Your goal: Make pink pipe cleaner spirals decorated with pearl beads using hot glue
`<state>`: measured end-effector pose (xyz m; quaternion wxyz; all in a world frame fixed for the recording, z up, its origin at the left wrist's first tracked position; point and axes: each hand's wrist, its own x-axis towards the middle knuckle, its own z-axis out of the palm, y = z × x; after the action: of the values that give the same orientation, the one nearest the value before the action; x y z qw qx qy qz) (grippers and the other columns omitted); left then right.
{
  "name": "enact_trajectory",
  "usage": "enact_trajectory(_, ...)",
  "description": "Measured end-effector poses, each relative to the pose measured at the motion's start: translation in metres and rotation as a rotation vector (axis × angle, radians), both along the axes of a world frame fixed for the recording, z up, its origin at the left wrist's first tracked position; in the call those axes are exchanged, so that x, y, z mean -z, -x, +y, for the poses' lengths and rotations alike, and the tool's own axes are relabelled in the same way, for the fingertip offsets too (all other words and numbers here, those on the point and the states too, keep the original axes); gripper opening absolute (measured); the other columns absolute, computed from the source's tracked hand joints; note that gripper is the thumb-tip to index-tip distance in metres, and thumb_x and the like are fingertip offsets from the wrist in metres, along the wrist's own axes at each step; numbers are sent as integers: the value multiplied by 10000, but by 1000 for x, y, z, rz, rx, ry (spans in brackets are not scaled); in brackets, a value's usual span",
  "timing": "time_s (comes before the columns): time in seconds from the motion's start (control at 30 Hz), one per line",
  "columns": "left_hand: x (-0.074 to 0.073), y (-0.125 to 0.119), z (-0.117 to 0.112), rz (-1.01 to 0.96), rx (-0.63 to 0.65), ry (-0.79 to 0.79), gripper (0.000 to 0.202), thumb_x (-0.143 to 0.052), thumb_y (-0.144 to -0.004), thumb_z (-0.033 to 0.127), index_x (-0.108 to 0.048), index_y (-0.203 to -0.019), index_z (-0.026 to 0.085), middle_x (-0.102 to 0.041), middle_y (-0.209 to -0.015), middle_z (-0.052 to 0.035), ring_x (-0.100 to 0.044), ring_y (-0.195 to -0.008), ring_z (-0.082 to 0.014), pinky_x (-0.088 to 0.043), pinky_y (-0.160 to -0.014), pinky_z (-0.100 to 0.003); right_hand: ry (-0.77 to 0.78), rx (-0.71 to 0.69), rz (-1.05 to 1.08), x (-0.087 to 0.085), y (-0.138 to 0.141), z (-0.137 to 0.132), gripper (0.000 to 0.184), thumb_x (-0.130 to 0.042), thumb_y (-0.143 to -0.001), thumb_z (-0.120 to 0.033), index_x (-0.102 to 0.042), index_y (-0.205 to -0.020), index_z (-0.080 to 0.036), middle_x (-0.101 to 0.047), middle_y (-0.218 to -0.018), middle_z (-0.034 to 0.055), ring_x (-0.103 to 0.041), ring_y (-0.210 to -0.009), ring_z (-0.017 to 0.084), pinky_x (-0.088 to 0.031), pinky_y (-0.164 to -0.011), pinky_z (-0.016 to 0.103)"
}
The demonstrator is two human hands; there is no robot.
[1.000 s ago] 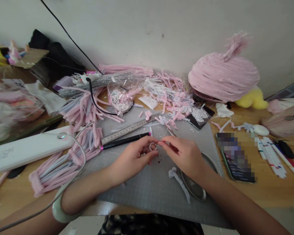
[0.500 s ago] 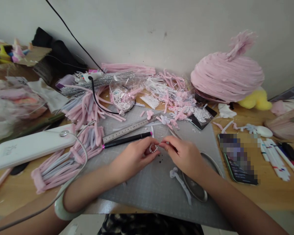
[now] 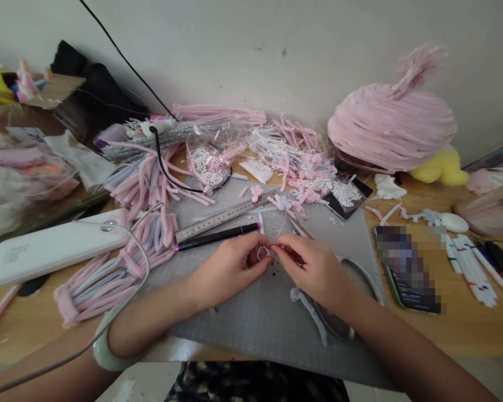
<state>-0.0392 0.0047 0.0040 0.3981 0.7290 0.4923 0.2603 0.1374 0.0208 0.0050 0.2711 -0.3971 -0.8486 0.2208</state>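
Observation:
A small loop of white pearl beads [image 3: 262,254] hangs at the fingertips of my left hand [image 3: 237,262], whose thumb and index finger are closed on it. Against those fingertips press the pinched thumb and index finger of my right hand [image 3: 314,268]. A fine clear thread [image 3: 281,224] rises from between the two hands; its exact hold is hidden. Under my right hand lie scissors [image 3: 366,279], blades pointing away, partly covered by the wrist. Beside them rests a pale lilac fuzzy stem [image 3: 312,318] with a curled end.
Past my hands, a steel ruler [image 3: 218,220] and a black pen [image 3: 222,237] lie on the grey cutting mat [image 3: 243,329]. Loose pearl beads [image 3: 347,192] and pink stems [image 3: 146,184] crowd the back. A phone [image 3: 406,273] lies right; a white power bank [image 3: 58,245] left, its cable crossing my left forearm.
My right fingertips have drawn in against the left ones, and the bead loop is slightly more covered by fingers. The view has shifted a little.

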Motion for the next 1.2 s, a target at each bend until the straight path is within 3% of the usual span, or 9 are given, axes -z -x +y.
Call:
enact_trajectory(0.23,-1,-3,-2,-21,-20,34,112,-509,-808,278,-534,-855,179,-513,-630,44,-481,-558,-97,-374,-517,-194,186,52,32,-1,0,1,136,-514,-844,-265,-627,-862,-193,-548,-566,-41,-462,-474,77,-351,-473,183)
enact_trajectory(0.47,1,1,-1,42,34,-33,122,-555,-789,299,-551,-844,190,-528,-635,39,-490,-564,-105,-360,-528,-207,178,122,94,3,1,1,141,-544,-817,-276,-637,-871,-185,-384,-437,-82,-346,-393,72,-294,-407,195)
enact_trajectory(0.57,1,3,0,20,35,-15,106,-545,-804,289,-568,-837,191,-550,-657,32,-497,-580,-105,-368,-541,-201,124,90,107,5,-2,3,164,-548,-822,-280,-642,-927,-197,-458,-458,-75,-389,-401,71,-325,-420,188)
enact_trajectory(0.67,0,3,1,-28,37,3,212,-614,-761,367,-571,-864,187,-571,-689,27,-508,-602,-108,-387,-556,-198,40,50,89,5,-4,5,136,-544,-833,-265,-665,-867,-213,-630,-611,-31,-523,-488,80,-396,-490,188)
enact_trajectory(0.77,0,3,1,-38,26,8,194,-606,-767,360,-578,-844,185,-575,-685,25,-507,-601,-107,-392,-561,-199,-9,4,74,4,-4,5,146,-532,-847,-245,-672,-868,-213,-692,-732,-1,-607,-596,105,-445,-565,201)
enact_trajectory(0.93,3,2,-1,-167,-18,119,224,-613,-752,373,-576,-864,184,-589,-700,19,-525,-607,-109,-413,-552,-201,-198,-32,22,3,-5,5,180,-505,-871,-247,-667,-877,-168,-669,-705,30,-598,-621,120,-447,-601,221)
enact_trajectory(1.1,4,-2,-2,-411,-87,325,199,-602,-761,347,-557,-840,170,-568,-712,15,-521,-591,-97,-438,-539,-207,-296,-19,-124,0,-6,5,271,-438,-893,-236,-657,-755,-154,-536,-585,13,-497,-546,110,-384,-541,227)
enact_trajectory(1.2,3,-5,0,-576,-119,452,233,-662,-700,302,-523,-820,159,-552,-658,39,-516,-553,-81,-428,-526,-197,-401,18,-150,-1,-8,4,265,-441,-890,-226,-659,-759,-150,-548,-609,26,-519,-599,125,-397,-587,239)
